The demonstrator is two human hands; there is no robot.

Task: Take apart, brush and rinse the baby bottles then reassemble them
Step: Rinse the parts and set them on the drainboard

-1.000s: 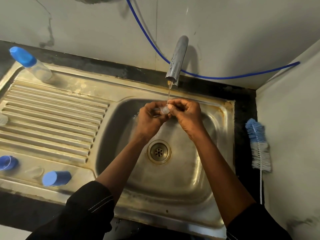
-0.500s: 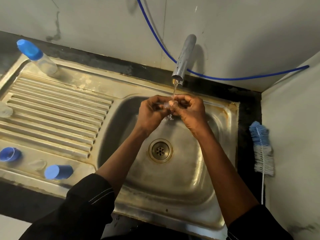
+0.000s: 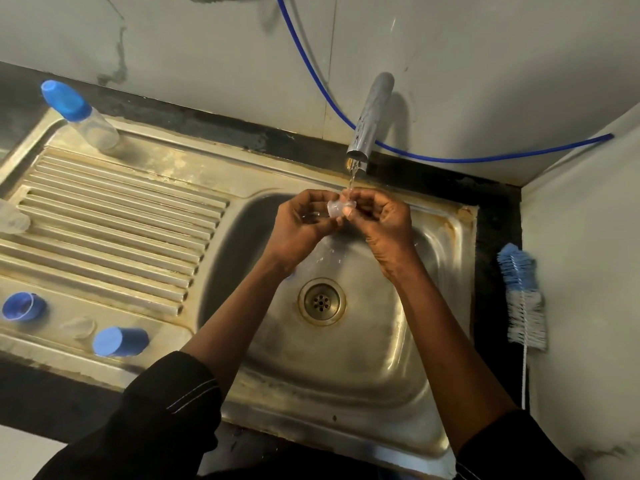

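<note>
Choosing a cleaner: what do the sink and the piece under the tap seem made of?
Sink: likely stainless steel, dull-brushed, reflective, with brownish stains along the rim. Piece: translucent, colourless, probably silicone or plastic; which, the look leaves open.

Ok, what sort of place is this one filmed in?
Probably a home kitchen or utility corner: a stainless steel sink with a ribbed drainboard, a tap running into it, and a bottle brush lying to its right.

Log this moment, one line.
step: rinse | left hand, right hand: hold small clear part | tap: running | bottle brush: idle beside sink
</note>
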